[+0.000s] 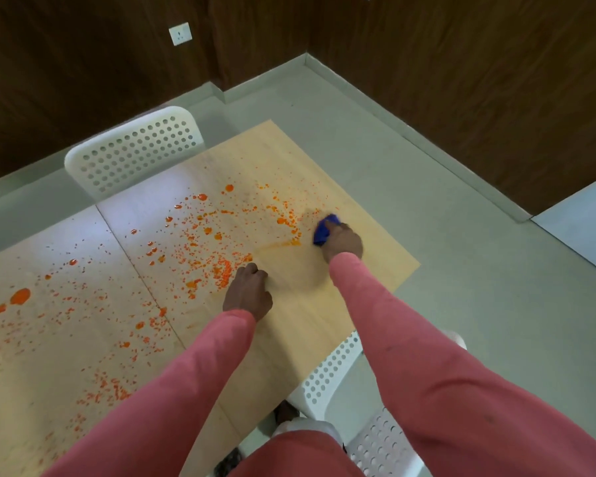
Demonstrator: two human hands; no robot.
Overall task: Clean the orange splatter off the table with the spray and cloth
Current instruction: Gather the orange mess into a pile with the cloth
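Orange splatter (200,242) covers much of the light wooden table (324,304), in drops and larger blobs from the far middle to the left edge. My right hand (343,242) grips a bunched blue cloth (325,228) and presses it on the table near the right edge of the splatter. A faint orange smear (283,244) runs just left of the cloth. My left hand (248,290) rests on the table with its fingers curled and holds nothing, right beside a dense patch of orange drops (222,271). No spray bottle is in view.
A white perforated chair (135,149) stands at the table's far side. Another white perforated chair (344,380) is at the near right, beside my body. Grey floor (461,287) and dark wooden walls lie beyond the table's right corner.
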